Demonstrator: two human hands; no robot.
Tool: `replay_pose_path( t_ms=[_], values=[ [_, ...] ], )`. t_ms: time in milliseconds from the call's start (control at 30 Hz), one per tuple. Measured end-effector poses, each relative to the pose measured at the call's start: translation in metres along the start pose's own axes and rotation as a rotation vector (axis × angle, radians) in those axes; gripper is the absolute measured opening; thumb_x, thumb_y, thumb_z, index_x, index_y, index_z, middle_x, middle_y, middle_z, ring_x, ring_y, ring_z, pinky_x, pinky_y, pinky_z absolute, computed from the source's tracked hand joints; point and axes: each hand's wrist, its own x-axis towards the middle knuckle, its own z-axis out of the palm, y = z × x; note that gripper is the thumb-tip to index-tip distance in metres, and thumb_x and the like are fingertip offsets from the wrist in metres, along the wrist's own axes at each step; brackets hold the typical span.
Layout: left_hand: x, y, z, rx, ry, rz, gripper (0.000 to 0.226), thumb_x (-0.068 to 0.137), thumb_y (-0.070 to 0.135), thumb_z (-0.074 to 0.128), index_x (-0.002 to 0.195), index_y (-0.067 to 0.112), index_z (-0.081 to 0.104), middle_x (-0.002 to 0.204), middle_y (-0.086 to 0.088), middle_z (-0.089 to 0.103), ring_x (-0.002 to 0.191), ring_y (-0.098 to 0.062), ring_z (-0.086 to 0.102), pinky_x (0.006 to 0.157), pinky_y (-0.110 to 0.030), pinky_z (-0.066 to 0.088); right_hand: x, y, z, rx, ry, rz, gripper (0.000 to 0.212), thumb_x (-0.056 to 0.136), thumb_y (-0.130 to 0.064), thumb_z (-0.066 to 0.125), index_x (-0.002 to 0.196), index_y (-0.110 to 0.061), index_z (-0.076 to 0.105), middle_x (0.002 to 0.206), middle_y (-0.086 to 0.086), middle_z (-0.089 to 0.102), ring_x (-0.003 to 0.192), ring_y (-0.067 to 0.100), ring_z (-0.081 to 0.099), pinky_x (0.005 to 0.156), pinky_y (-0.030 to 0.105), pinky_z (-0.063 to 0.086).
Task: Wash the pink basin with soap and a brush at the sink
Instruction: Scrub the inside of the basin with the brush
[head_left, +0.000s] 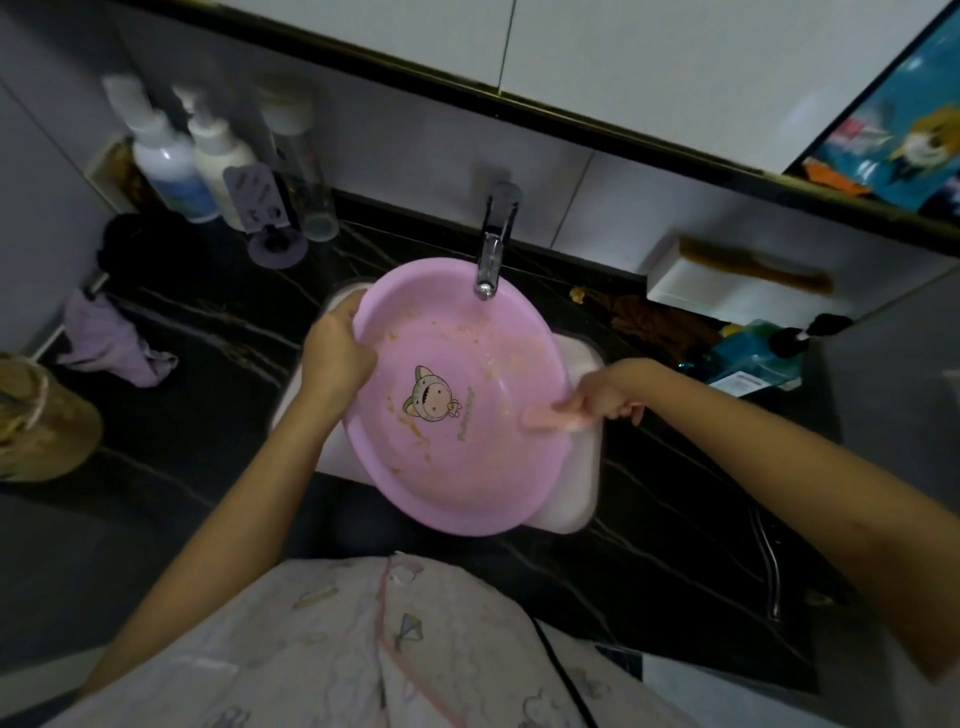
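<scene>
Black stone countertop (208, 332) with pale veins runs round a white sink (584, 467), and we stand close against its near edge. We hold the pink basin (467, 478) tilted over the sink, its far rim just under the chrome faucet (491, 254). Our left hand (337, 353) grips the basin's left rim, fingers curled over the edge. Our right hand (608, 392) is closed round the handle of a pinkish brush (553, 420), which is blurred; its head lies against the inside wall on the basin's right side. A cartoon print (431, 400) sits on the basin's floor, with yellowish specks of residue (478, 332) scattered round it and towards the far side.

At the far left, two pump bottles (171, 166) stand against the wall beside a purple holder (257, 200). A lilac cloth (114, 340) lies on the left of the counter, near a woven basket (41, 415). On the far right, a brown comb (753, 270) rests on a white shelf (691, 291).
</scene>
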Motion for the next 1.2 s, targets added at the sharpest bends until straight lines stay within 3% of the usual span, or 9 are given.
replay_pose_path(
  t_ms=[67, 200, 367, 533, 700, 833, 1000, 1100, 1200],
  values=[
    [0.000, -0.001, 0.000, -0.010, -0.004, 0.011, 0.067, 0.074, -0.011, 0.054, 0.129, 0.026, 0.055, 0.111, -0.008, 0.062, 0.098, -0.025, 0.057, 0.081, -0.038, 0.051, 0.001, 0.002, 0.003, 0.071, -0.129, -0.001, 0.035, 0.098, -0.041, 0.043, 0.128, -0.026, 0.051, 0.071, 0.002, 0.048, 0.062, 0.015, 0.043, 0.069, 0.030, 0.044],
    [0.000, -0.001, 0.001, -0.004, 0.003, -0.001, 0.065, 0.076, -0.011, 0.055, 0.129, 0.026, 0.055, 0.111, -0.008, 0.062, 0.097, -0.023, 0.056, 0.077, -0.036, 0.049, 0.022, 0.003, -0.004, 0.092, 0.419, 0.022, 0.076, 0.085, -0.076, 0.027, 0.123, -0.017, 0.056, 0.111, 0.009, 0.061, 0.095, 0.024, 0.059, 0.072, 0.028, 0.039],
    [-0.003, -0.001, 0.003, -0.018, 0.010, 0.002, 0.060, 0.077, -0.009, 0.058, 0.127, 0.025, 0.056, 0.112, -0.006, 0.062, 0.100, -0.022, 0.058, 0.076, -0.033, 0.048, 0.004, 0.000, 0.020, 0.003, -0.266, -0.033, 0.051, 0.098, -0.018, 0.043, 0.144, -0.036, 0.032, 0.072, 0.001, 0.049, 0.054, 0.010, 0.042, 0.049, 0.020, 0.037],
    [-0.003, 0.001, 0.003, -0.003, 0.016, 0.010, 0.063, 0.076, -0.011, 0.056, 0.128, 0.024, 0.055, 0.112, -0.006, 0.062, 0.095, -0.017, 0.054, 0.075, -0.031, 0.044, 0.018, 0.006, 0.005, -0.009, 0.436, -0.011, 0.072, 0.089, -0.071, 0.023, 0.126, -0.015, 0.050, 0.094, 0.008, 0.059, 0.083, 0.022, 0.058, 0.070, 0.027, 0.040],
    [-0.005, 0.001, 0.003, 0.003, 0.023, 0.006, 0.061, 0.078, -0.012, 0.055, 0.129, 0.020, 0.054, 0.115, -0.009, 0.061, 0.101, -0.022, 0.056, 0.076, -0.030, 0.044, 0.006, 0.012, 0.030, 0.150, -0.159, -0.027, 0.041, 0.098, -0.025, 0.046, 0.138, -0.026, 0.044, 0.076, 0.002, 0.050, 0.056, 0.012, 0.042, 0.052, 0.022, 0.034],
    [-0.005, 0.001, 0.004, 0.001, 0.029, 0.003, 0.060, 0.079, -0.011, 0.056, 0.130, 0.020, 0.053, 0.116, -0.009, 0.060, 0.103, -0.022, 0.056, 0.076, -0.030, 0.044, 0.020, 0.013, 0.035, 0.368, 0.420, 0.076, 0.079, 0.085, -0.073, 0.039, 0.132, -0.010, 0.049, 0.120, 0.011, 0.058, 0.104, 0.027, 0.058, 0.084, 0.029, 0.043],
    [-0.003, 0.000, 0.004, -0.002, 0.037, -0.001, 0.062, 0.077, -0.013, 0.054, 0.130, 0.019, 0.053, 0.115, -0.009, 0.061, 0.103, -0.024, 0.057, 0.076, -0.030, 0.044, 0.016, 0.008, 0.084, 0.270, -0.031, -0.162, 0.049, 0.097, -0.051, 0.038, 0.143, -0.035, 0.032, 0.113, 0.009, 0.060, 0.092, 0.024, 0.062, 0.080, 0.034, 0.051],
    [-0.003, -0.002, 0.005, -0.009, 0.023, 0.015, 0.062, 0.076, -0.013, 0.055, 0.130, 0.019, 0.054, 0.116, -0.009, 0.061, 0.104, -0.024, 0.057, 0.077, -0.030, 0.044, 0.010, 0.011, 0.078, 0.308, 0.358, -0.002, 0.073, 0.091, -0.070, 0.020, 0.125, -0.015, 0.053, 0.103, 0.008, 0.061, 0.090, 0.024, 0.060, 0.076, 0.030, 0.044],
    [-0.003, -0.003, 0.005, -0.013, 0.031, 0.011, 0.062, 0.075, -0.013, 0.055, 0.129, 0.018, 0.055, 0.116, -0.008, 0.061, 0.103, -0.021, 0.056, 0.077, -0.030, 0.044, 0.005, 0.004, 0.100, 0.287, 0.360, -0.029, 0.066, 0.094, -0.066, 0.020, 0.128, -0.019, 0.052, 0.116, 0.010, 0.061, 0.099, 0.027, 0.060, 0.083, 0.033, 0.046]
  ],
)
